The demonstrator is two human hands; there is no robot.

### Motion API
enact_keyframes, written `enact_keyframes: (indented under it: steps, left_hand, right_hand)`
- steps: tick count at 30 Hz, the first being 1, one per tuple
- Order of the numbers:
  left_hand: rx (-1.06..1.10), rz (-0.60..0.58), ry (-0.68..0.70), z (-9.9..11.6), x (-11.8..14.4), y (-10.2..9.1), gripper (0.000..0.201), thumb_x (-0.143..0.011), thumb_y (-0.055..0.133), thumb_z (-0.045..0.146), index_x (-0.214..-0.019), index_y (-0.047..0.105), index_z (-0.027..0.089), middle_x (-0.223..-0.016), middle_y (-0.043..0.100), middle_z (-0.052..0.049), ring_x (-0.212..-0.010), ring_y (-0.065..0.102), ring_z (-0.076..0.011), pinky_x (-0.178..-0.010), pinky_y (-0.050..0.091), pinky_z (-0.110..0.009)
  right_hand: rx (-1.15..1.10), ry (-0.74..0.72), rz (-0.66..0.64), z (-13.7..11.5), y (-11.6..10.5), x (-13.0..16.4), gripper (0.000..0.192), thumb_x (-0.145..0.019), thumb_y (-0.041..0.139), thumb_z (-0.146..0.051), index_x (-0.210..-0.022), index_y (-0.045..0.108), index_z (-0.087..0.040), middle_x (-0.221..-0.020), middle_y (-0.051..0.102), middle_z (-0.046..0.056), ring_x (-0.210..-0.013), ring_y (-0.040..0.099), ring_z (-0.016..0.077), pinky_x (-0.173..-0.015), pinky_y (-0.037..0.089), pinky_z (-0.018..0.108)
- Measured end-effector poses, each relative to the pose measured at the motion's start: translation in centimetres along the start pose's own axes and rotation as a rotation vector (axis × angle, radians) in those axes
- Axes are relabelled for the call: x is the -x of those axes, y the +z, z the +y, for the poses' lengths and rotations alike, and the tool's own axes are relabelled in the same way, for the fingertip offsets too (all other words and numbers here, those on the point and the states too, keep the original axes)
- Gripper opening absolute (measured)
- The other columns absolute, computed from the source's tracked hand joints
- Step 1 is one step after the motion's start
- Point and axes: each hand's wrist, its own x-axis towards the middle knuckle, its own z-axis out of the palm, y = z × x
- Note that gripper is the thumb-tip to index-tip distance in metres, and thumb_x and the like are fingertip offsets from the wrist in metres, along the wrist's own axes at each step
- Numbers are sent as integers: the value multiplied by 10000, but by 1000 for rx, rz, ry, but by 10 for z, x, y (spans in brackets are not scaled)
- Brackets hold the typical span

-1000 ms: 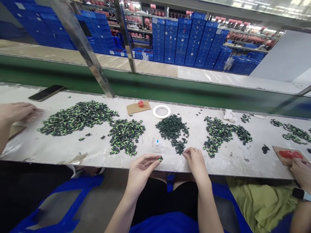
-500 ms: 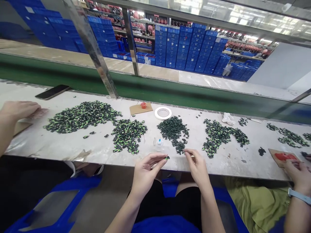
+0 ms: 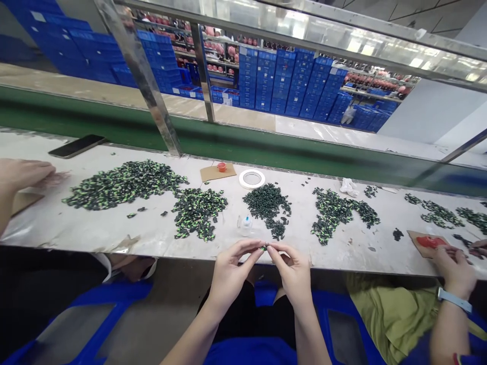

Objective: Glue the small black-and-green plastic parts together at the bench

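Note:
Just over the table's front edge, my left hand (image 3: 231, 268) pinches a small black-and-green part (image 3: 263, 248) between thumb and fingertips. My right hand (image 3: 291, 271) meets it there, its thumb and forefinger closed on a tiny dark piece at the part's right end, mostly hidden by the fingertips. Beyond my hands lies a pile of small dark green pieces (image 3: 266, 200). To its left is a heap of black-and-green parts (image 3: 200, 213), with another such heap (image 3: 325, 215) to its right. A small clear bottle with a blue tip (image 3: 247, 223) stands between the piles and my hands.
A roll of white tape (image 3: 251, 178) and a red cap (image 3: 221, 167) on cardboard (image 3: 209, 174) lie farther back. At the left are a larger heap (image 3: 125, 185), a phone (image 3: 77, 146) and another person's hand (image 3: 25, 174). At right, a person's hand (image 3: 454, 266) touches red material (image 3: 429, 242).
My right hand has moved left from the edge of the dark green pile to my left hand, and the fingertips now meet at the part. The view has shifted slightly.

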Motion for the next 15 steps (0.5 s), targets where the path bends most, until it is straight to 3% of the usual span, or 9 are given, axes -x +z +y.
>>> enact_keyframes:
  steps: [6,11,15]
  left_hand:
    - [91,-42,-52,2,-1,8,235,-679,769,319,-846,712,163,-858,775,-77,-805,740,-228,-783,622,-319]
    - [147,-54,-117,5,-3,13,293,-662,775,296,-908,698,156,-859,777,-81,-839,739,-241,-807,617,-333]
    - [132,-30,-144,5,-6,16,337,-660,771,306,-948,692,150,-871,776,-92,-858,736,-256,-818,612,-349]
  right_hand:
    - [-67,0,117,4,0,9,130,-773,680,-300,-782,745,-187,-797,754,61,-738,712,206,-672,600,316]
    - [-115,-150,160,6,0,8,43,-762,694,-196,-753,736,-197,-775,736,49,-739,704,194,-653,595,299]
    - [-69,-259,148,16,-2,3,89,-775,682,-134,-761,727,-209,-770,720,39,-734,691,178,-659,586,296]
